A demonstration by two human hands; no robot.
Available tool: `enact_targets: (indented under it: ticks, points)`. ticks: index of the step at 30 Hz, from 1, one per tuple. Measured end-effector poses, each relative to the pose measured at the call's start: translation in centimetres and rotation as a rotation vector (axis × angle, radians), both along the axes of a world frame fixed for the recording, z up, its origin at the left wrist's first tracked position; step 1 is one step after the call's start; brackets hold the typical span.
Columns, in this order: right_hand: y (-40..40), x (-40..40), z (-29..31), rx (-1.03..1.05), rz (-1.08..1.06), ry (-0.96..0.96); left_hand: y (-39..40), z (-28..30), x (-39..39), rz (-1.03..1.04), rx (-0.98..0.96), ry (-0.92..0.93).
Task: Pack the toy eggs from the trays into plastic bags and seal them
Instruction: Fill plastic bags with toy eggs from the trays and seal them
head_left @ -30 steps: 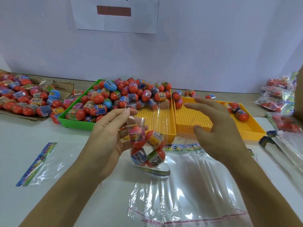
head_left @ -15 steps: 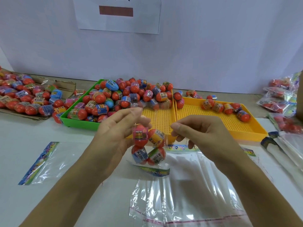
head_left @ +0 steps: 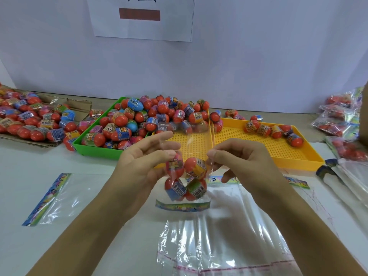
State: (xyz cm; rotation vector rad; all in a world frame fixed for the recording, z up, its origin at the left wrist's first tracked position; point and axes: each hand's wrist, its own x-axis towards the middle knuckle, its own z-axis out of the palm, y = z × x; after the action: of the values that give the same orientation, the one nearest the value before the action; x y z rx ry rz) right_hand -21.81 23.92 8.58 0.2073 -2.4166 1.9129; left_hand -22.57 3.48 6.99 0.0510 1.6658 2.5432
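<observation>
You are holding the filled plastic bag (head_left: 184, 166) above the worktop (head_left: 103, 196), four toy eggs (head_left: 186, 179) inside; left hand (head_left: 143, 166) and right hand (head_left: 245, 162) fingers are pinching its open mouth. Sealing looks next: fold the flap shut.

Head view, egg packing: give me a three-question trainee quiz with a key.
1. How many toy eggs are in the bag held between the hands?
2. True or false: the green tray holds fewer eggs than the right-hand yellow tray.
3. Which hand pinches the bag's right edge? A. left hand B. right hand

Key:
1. Four, stacked two over two.
2. False: the green tray is heaped, and the yellow one has only a few at its far end.
3. B. The left hand's grip is on the bag's left side.
</observation>
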Motion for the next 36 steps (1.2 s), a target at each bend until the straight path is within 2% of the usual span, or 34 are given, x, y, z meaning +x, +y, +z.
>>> enact_targets:
  ticks: [8,13,20,27,36]
  points:
    - [-0.4,-0.1,0.4,-0.249,0.050,-0.125,0.3,-0.1,-0.4,-0.038,0.034,-0.093]
    - [-0.4,-0.1,0.1,-0.230,0.096,-0.127,0.2,0.0,0.1,-0.050,0.044,-0.042]
    - [0.1,-0.4,0.3,-0.362,0.103,-0.114,0.2,0.1,0.1,-0.034,0.031,-0.035]
    - [0.3,-0.3,0.6,-0.376,0.131,-0.089,-0.1,0.1,0.1,-0.044,0.002,0.022]
    - [0.5,-0.2,0.8,-0.371,0.196,-0.037,-0.2,0.5,0.3,-0.126,-0.029,0.168]
